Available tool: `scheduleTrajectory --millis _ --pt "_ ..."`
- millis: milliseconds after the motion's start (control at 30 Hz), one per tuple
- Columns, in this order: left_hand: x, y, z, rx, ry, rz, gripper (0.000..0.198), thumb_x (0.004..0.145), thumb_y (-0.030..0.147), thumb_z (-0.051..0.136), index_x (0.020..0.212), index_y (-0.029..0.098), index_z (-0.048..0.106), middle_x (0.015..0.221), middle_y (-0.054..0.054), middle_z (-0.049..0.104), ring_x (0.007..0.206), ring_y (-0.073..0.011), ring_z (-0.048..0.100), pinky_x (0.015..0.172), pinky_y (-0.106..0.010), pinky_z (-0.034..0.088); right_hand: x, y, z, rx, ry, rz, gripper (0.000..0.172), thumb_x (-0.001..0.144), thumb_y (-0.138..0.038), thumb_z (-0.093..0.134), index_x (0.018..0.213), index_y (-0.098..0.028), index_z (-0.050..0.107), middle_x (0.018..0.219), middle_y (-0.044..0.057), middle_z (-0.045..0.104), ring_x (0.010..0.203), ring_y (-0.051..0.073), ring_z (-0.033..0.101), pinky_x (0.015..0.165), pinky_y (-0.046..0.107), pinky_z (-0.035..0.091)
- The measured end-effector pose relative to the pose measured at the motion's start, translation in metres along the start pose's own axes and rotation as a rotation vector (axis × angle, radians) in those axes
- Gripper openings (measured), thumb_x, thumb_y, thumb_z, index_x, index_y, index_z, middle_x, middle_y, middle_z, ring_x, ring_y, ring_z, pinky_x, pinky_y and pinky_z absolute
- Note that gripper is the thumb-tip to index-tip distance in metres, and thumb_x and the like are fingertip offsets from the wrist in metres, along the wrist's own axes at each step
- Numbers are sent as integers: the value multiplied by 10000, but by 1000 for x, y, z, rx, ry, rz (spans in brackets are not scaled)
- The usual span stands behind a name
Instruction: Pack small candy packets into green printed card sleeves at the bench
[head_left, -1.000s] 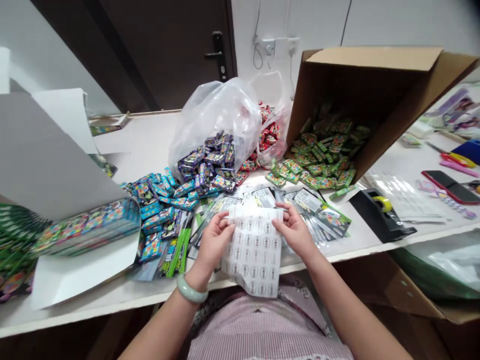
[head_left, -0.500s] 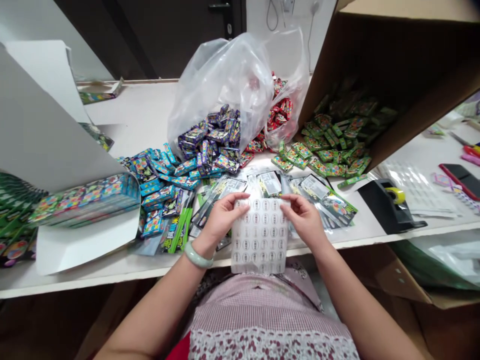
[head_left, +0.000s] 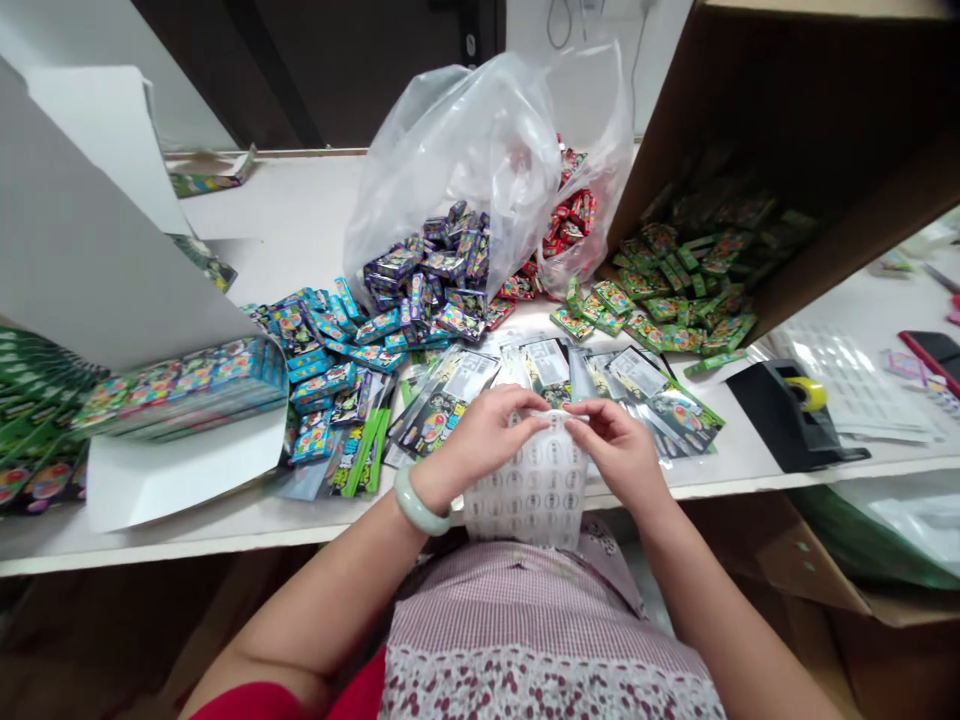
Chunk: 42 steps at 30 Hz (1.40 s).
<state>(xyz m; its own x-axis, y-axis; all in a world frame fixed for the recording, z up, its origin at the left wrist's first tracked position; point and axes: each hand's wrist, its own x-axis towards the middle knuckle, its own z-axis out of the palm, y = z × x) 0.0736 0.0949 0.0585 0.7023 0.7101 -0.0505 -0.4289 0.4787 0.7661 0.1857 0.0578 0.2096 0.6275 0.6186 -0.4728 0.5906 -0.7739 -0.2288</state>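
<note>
A tipped cardboard box spills green packets; a plastic bag holds blue packets. The left hand and right hand pinch a label sheet, now bowed, with the hands closer than before.

One left hand and one right hand share one sheet of round labels. Beyond the sheet are two clear plastic bags and one cardboard box, with loose packets too many to count. To the sheet's right sit one tape dispenser and, farther along, one phone. One jade bangle is left of it.
</note>
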Motion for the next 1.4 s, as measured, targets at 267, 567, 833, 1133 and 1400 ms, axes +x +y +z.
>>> scheduleTrajectory --millis 267,567,833,1133,1400 --pt "6 -9 -2 -232 -158 -179 136 789 252 602 750 161 696 735 -41 693 679 -153 606 654 -279 453 -2 1 -2 67 -23 -24 198 727 -366 728 840 -217 662 781 16 648 663 137 581 585 256 466" --pt "3 -7 6 -168 -57 -138 127 808 246 597 778 166 691 780 -40 696 749 -163 616 718 -295 456 -4 6 -12 -192 -49 -210 81 853 -267 614 886 -240 682 883 27 685 791 166 631 696 302 498" --pt "1 -8 13 -111 -73 -142 144 838 228 585 737 162 664 730 -25 673 710 -147 594 693 -286 440 5 -2 -15 -407 -81 -430 156 867 -260 623 1016 -249 666 1098 71 658 1067 217 601 903 396 480" --pt "-7 -14 -7 -1 -22 -46 123 846 265 611 906 182 680 918 -40 692 872 -163 616 821 -320 463 11 -12 -17 -381 -164 -277 68 840 -246 629 890 -210 658 882 33 708 813 171 650 729 319 513" --pt "-12 -23 -8 -391 -117 -273 222 784 301 654 953 164 697 913 -51 714 778 -143 632 717 -287 499 10 -8 -15 -224 -198 -138 104 822 -300 658 888 -230 698 916 29 724 867 177 661 791 351 515"
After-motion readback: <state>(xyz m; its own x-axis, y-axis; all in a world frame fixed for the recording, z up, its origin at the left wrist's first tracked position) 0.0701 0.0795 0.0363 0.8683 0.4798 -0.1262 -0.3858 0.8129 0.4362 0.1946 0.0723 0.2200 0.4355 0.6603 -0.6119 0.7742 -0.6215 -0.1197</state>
